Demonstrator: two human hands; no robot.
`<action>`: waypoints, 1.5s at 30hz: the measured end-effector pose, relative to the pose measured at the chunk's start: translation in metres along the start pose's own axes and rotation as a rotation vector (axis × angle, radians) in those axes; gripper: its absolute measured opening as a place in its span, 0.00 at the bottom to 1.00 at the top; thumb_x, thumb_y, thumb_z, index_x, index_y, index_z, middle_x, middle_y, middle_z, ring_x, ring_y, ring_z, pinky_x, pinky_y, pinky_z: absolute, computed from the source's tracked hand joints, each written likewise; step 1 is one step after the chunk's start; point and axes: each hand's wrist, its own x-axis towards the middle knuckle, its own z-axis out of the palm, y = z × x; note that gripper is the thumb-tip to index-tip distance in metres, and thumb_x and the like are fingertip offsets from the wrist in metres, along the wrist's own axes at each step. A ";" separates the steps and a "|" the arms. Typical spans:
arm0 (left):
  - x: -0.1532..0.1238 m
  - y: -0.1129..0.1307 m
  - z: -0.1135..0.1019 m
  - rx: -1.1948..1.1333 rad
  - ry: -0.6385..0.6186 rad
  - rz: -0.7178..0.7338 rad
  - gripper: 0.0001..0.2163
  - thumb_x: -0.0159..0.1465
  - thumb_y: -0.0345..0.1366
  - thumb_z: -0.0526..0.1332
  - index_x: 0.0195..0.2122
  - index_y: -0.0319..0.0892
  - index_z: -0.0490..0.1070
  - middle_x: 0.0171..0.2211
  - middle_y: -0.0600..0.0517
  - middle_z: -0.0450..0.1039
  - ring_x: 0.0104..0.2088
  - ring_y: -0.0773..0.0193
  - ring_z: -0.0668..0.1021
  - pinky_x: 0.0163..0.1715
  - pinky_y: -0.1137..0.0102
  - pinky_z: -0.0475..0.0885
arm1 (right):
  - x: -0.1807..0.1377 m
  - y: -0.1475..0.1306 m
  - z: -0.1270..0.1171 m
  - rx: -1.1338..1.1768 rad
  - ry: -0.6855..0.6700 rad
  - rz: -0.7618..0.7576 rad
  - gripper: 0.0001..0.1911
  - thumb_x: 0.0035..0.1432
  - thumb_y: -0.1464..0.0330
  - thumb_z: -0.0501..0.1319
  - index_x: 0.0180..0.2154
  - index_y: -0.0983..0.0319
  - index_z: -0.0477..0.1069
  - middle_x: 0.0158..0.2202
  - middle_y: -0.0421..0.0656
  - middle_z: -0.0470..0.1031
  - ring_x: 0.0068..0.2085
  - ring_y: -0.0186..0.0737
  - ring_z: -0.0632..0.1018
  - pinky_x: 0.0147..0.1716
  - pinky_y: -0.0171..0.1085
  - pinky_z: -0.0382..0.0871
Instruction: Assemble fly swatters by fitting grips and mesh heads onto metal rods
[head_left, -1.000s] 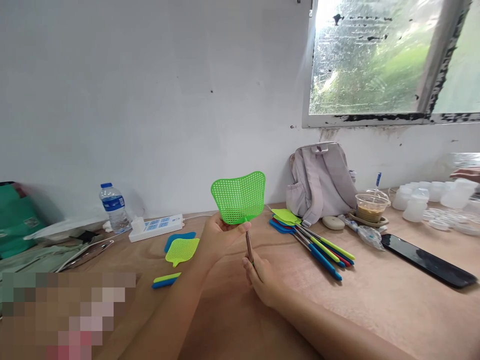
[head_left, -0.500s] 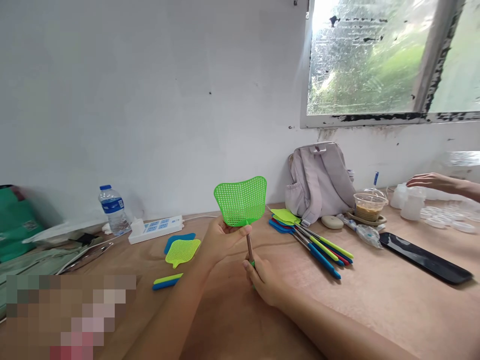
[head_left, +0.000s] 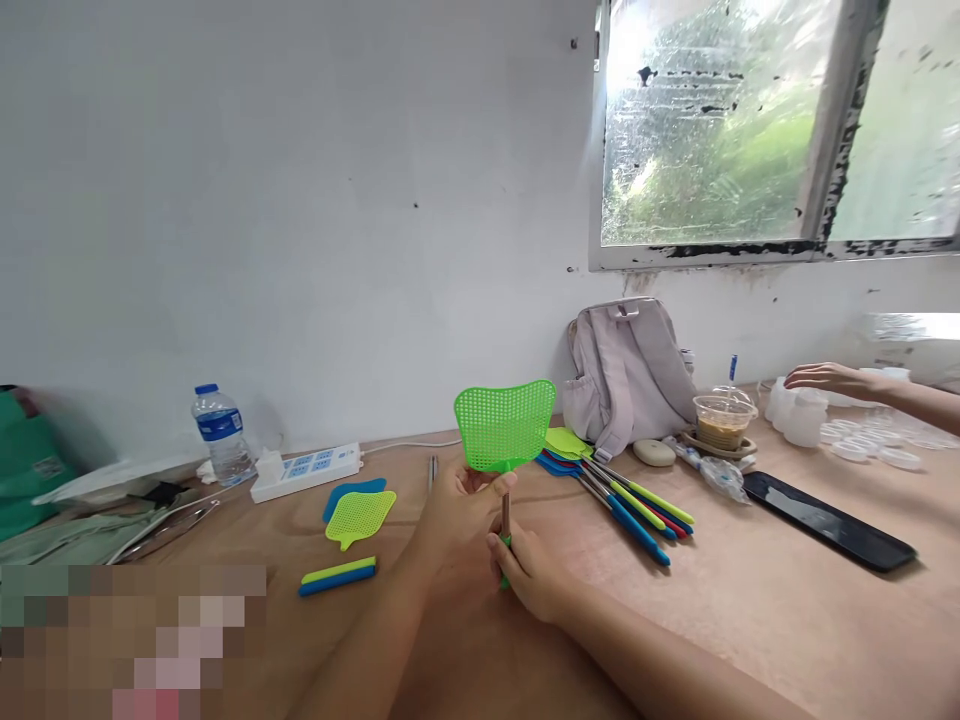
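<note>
A green fly swatter (head_left: 504, 425) stands upright before me, its mesh head facing me. My left hand (head_left: 466, 492) pinches it at the neck just under the head, the fingers partly hidden behind. Lower down, my right hand (head_left: 525, 565) is wrapped round the green grip at the end of the metal rod. To the left lie a yellow-green swatter head (head_left: 361, 516) and a blue swatter head (head_left: 346, 491), with yellow-green and blue handle grips (head_left: 337, 577) below them. Metal rods (head_left: 433, 470) show behind my left hand. Several whole fly swatters (head_left: 626, 495) lie piled on the right.
A water bottle (head_left: 221, 435) and a power strip (head_left: 307, 470) stand by the wall at left. At right are a backpack (head_left: 630, 370), a drink cup (head_left: 723, 420) and a black tray (head_left: 829, 520). A co-worker's hand (head_left: 836, 379) touches white bottles (head_left: 806, 418).
The view has shifted slightly. Both my hands keep hold of the green fly swatter, which sits a little lower and further right. Metal rods and the left handle grips show more fully.
</note>
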 end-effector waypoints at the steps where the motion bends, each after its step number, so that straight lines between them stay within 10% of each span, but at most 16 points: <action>1: 0.000 -0.002 0.003 0.002 0.019 0.009 0.10 0.47 0.37 0.67 0.30 0.41 0.71 0.31 0.50 0.76 0.34 0.62 0.77 0.37 0.69 0.71 | 0.000 0.001 0.000 0.006 0.003 0.006 0.10 0.62 0.66 0.44 0.30 0.60 0.57 0.22 0.38 0.66 0.24 0.33 0.68 0.26 0.32 0.60; 7: -0.012 -0.018 0.002 0.132 0.028 -0.037 0.11 0.56 0.39 0.59 0.38 0.41 0.69 0.42 0.45 0.74 0.44 0.60 0.74 0.46 0.64 0.67 | 0.000 0.013 -0.002 -0.052 0.056 0.034 0.06 0.50 0.72 0.56 0.27 0.61 0.57 0.24 0.36 0.64 0.25 0.32 0.65 0.25 0.31 0.57; 11: -0.047 -0.027 -0.031 0.342 -0.038 -0.108 0.20 0.57 0.38 0.58 0.52 0.45 0.62 0.53 0.46 0.65 0.53 0.58 0.67 0.52 0.62 0.61 | -0.009 0.023 -0.004 0.089 0.044 0.118 0.08 0.52 0.66 0.57 0.28 0.61 0.58 0.22 0.35 0.62 0.23 0.30 0.65 0.22 0.30 0.58; 17: -0.087 -0.041 -0.082 0.675 0.103 -0.092 0.13 0.55 0.37 0.58 0.42 0.47 0.70 0.47 0.49 0.70 0.51 0.55 0.68 0.54 0.58 0.58 | -0.036 0.026 -0.021 0.173 0.023 0.167 0.16 0.59 0.55 0.49 0.32 0.61 0.60 0.25 0.38 0.63 0.25 0.32 0.66 0.25 0.32 0.62; 29: -0.086 -0.065 -0.083 -0.337 0.189 -0.213 0.28 0.46 0.43 0.68 0.48 0.44 0.64 0.50 0.43 0.67 0.46 0.51 0.73 0.50 0.56 0.63 | -0.034 -0.002 -0.050 -0.298 -0.267 0.101 0.15 0.62 0.60 0.44 0.30 0.60 0.60 0.28 0.40 0.68 0.30 0.35 0.68 0.30 0.33 0.59; 37: -0.079 -0.055 -0.104 -0.658 0.754 -0.358 0.11 0.52 0.30 0.62 0.37 0.43 0.71 0.30 0.53 0.77 0.34 0.63 0.78 0.32 0.72 0.74 | -0.034 -0.008 -0.053 -0.475 -0.376 0.039 0.13 0.62 0.63 0.45 0.38 0.60 0.65 0.35 0.44 0.73 0.35 0.39 0.72 0.32 0.34 0.59; 45: -0.084 -0.043 -0.098 -0.323 0.429 -0.566 0.19 0.36 0.36 0.72 0.30 0.39 0.71 0.30 0.49 0.78 0.34 0.53 0.79 0.33 0.63 0.75 | -0.032 0.002 -0.068 -0.468 -0.289 -0.025 0.12 0.60 0.64 0.50 0.41 0.59 0.67 0.34 0.43 0.75 0.35 0.39 0.74 0.33 0.33 0.61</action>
